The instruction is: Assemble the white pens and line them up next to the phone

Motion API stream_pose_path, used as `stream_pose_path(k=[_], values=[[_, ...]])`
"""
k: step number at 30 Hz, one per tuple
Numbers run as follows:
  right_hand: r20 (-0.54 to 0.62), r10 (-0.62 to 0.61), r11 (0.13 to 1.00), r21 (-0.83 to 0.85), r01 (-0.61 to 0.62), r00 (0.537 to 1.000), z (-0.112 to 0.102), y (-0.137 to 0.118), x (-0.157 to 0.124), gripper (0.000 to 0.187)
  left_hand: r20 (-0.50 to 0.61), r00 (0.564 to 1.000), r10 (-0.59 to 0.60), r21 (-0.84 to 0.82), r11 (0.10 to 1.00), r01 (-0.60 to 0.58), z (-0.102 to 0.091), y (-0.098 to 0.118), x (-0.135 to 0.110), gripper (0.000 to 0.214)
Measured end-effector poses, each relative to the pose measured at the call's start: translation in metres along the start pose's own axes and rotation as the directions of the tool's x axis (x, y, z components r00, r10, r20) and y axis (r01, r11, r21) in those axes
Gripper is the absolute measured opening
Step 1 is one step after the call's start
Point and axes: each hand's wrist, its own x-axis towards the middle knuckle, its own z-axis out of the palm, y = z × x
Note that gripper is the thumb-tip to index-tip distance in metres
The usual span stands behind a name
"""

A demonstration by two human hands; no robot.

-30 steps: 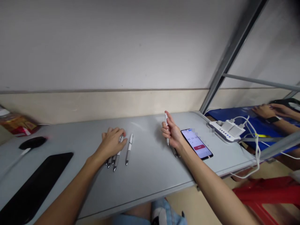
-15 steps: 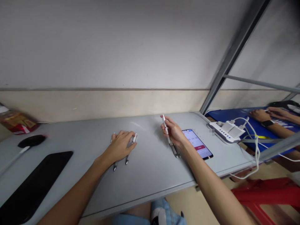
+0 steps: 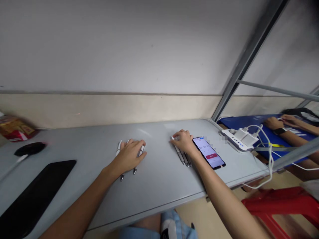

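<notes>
My left hand point(image 3: 131, 153) rests palm down over white-and-silver pens on the grey desk, its fingers spread and bent across them. One pen point(image 3: 118, 150) shows at its left side, and another pen point(image 3: 141, 150) lies between forefinger and thumb. Their silver tips stick out below the hand. At the right, my right hand point(image 3: 184, 141) has its thumb and fingertips closed on the upper end of a pen point(image 3: 178, 155) lying on the desk. Beside that one are more pens point(image 3: 186, 159), side by side and partly hidden by the hand.
A phone point(image 3: 208, 152) with a lit timer lies right of my right hand. Beyond are a power strip point(image 3: 238, 141) with white cables and a metal post point(image 3: 230, 89). A black phone-like slab point(image 3: 37, 196) lies left. Another person's hands point(image 3: 274, 123) are over a blue table.
My right hand has lowered a raised pen onto the desk, beside the other pens there. The left hand has stayed over its pens. The view has shifted slightly.
</notes>
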Motion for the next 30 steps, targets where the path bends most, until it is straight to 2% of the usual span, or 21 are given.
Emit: stream_pose_path(k=[4,8,16,19,23,26,28,30], values=[[0.054,0.037,0.998,-0.047,-0.034,0.998,-0.001,0.000,0.000,0.024,0.008,1.000,-0.005,-0.017,1.000,0.005,-0.001,0.000,0.000,0.025],[0.088,0.040,0.999,0.003,-0.040,0.995,-0.003,0.003,0.001,0.030,0.000,1.000,0.001,-0.021,1.000,-0.001,-0.004,0.001,-0.001,0.024],[0.027,0.022,0.995,0.093,-0.025,0.999,-0.003,0.011,0.005,0.028,-0.003,1.000,-0.012,-0.042,0.999,0.012,-0.005,0.001,-0.001,0.026],[-0.048,0.036,0.990,0.137,-0.029,0.998,-0.006,0.008,0.004,0.023,0.005,1.000,-0.008,-0.018,1.000,0.008,-0.004,0.002,-0.001,0.025],[-0.185,-0.009,0.963,0.262,0.058,0.983,-0.007,0.006,0.006,0.018,0.000,1.000,-0.010,-0.005,1.000,0.010,-0.004,0.005,0.000,0.023],[-0.257,-0.070,0.921,0.354,0.161,0.964,-0.007,0.004,0.005,0.015,-0.032,0.999,-0.012,-0.059,0.998,0.010,-0.004,0.008,0.002,0.017],[-0.253,-0.166,0.870,0.417,0.262,0.953,-0.007,-0.002,0.001,0.016,-0.054,0.999,0.002,-0.154,0.988,-0.011,-0.004,0.011,0.003,0.015],[-0.169,-0.323,0.791,0.493,0.363,0.931,-0.008,-0.010,-0.006,0.025,-0.071,0.997,0.032,-0.268,0.962,-0.050,-0.006,0.015,0.003,0.016]])
